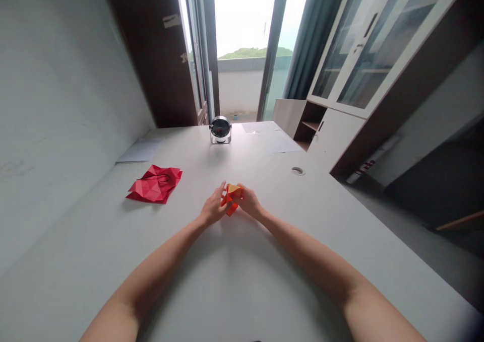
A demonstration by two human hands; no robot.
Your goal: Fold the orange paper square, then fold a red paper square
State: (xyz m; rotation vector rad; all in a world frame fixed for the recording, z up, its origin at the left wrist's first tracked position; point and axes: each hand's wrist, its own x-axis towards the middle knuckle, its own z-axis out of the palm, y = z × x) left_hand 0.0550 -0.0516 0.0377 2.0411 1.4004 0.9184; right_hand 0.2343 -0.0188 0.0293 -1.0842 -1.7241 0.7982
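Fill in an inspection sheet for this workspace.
Surface: white table, ring fitting toward the right.
Job's things: folded orange-and-yellow paper.
Clutter: creased red paper at left; round dark device on a metallic stand; pale sheet at far left.
Hands: left hand and right hand both on the orange-and-yellow paper.
Cables: none certain; thin dark loop on the red paper, its kind unclear.
Surroundings: large window, dark curtain, cabinet with a lower compartment open.

Orange piece (232, 209), apparently smooth paper
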